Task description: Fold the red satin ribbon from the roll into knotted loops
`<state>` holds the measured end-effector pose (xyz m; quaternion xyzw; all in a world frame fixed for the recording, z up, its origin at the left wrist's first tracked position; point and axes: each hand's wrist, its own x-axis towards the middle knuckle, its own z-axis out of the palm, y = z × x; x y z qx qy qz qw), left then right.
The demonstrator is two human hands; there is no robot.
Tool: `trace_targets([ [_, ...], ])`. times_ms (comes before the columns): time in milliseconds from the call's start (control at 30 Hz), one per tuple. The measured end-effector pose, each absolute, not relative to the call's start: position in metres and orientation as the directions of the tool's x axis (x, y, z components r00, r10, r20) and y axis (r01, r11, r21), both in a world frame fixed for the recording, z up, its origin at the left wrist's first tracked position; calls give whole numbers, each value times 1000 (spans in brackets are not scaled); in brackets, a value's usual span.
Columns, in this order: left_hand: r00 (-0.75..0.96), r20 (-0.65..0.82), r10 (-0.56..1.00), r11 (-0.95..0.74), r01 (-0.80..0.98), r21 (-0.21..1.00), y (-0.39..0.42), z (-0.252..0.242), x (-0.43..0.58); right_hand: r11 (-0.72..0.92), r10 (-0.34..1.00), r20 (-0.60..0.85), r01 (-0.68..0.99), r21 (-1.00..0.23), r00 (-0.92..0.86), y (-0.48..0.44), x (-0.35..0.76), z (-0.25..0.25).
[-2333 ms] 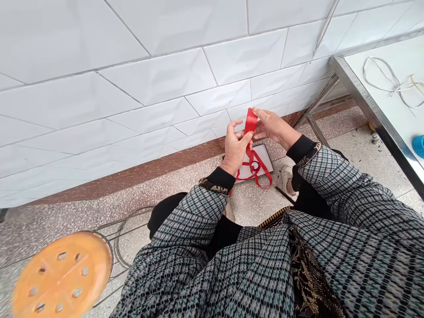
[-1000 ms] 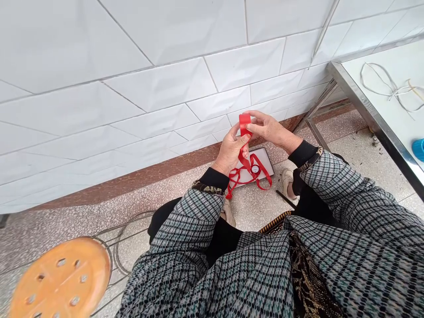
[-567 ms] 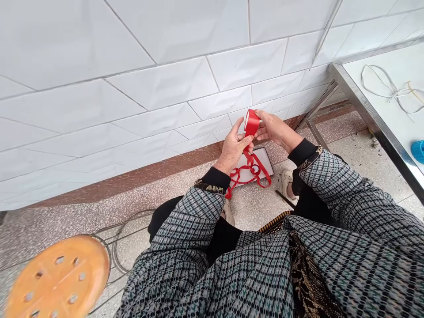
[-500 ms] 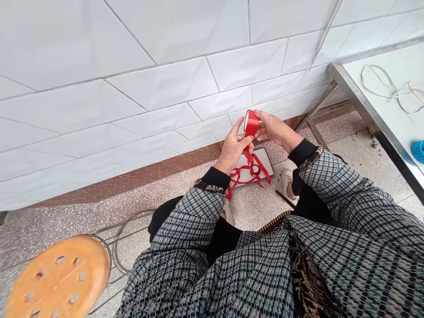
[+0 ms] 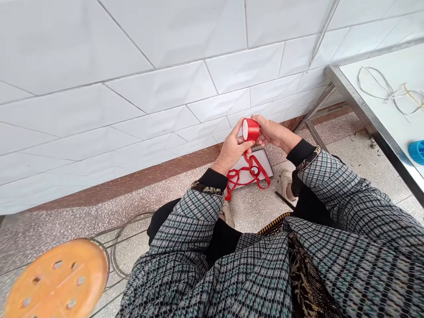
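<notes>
Two hands of ours, left hand (image 5: pixel 231 148) and right hand (image 5: pixel 273 132), curl closed around the red ribbon roll (image 5: pixel 253 130), above the white panel (image 5: pixel 266 161). Probably light and slick, it wants gripping across its flat ends; below, likely soft, loose ribbon (image 5: pixel 261 167) lies looped.

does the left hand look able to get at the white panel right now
Probably not without letting go: the left hand holds the red ribbon roll, and loose ribbon lies across the white panel.

Red ribbon roll (image 5: pixel 252 130), orange stool (image 5: pixel 54 285)
</notes>
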<state>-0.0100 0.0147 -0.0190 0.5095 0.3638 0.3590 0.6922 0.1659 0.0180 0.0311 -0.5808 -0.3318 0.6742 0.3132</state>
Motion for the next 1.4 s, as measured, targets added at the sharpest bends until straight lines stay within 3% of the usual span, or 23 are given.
trace_targets([
  [200, 483, -157, 861, 267, -168, 949, 14, -23, -12, -567, 805, -561, 27, -823, -192, 13, 168, 36],
  [433, 462, -150, 874, 291, -249, 924, 15, -26, -10, -213, 968, -217, 38, -976, -130, 8, 171, 33],
  [700, 434, -152, 888, 285, -261, 922, 15, -23, -7, -85, 964, -94, 48, -995, -250, 12, 170, 23],
  [867, 434, -143, 889, 283, -277, 918, 13, -24, -6, -33, 981, -56, 126, -992, -184, 9, 166, 27],
  [1100, 329, -150, 932, 242, -258, 936, 8, -25, 2, -276, 961, -274, -139, -951, -32, 8, 157, 41],
  [1233, 220, -109, 969, 165, -256, 952, 4, -28, 7, -345, 933, -357, -171, -923, 49, 12, 159, 42],
  [1400, 259, -112, 959, 169, -210, 963, 0, -30, 12, -426, 894, -446, -229, -875, 39, 13, 159, 40],
])
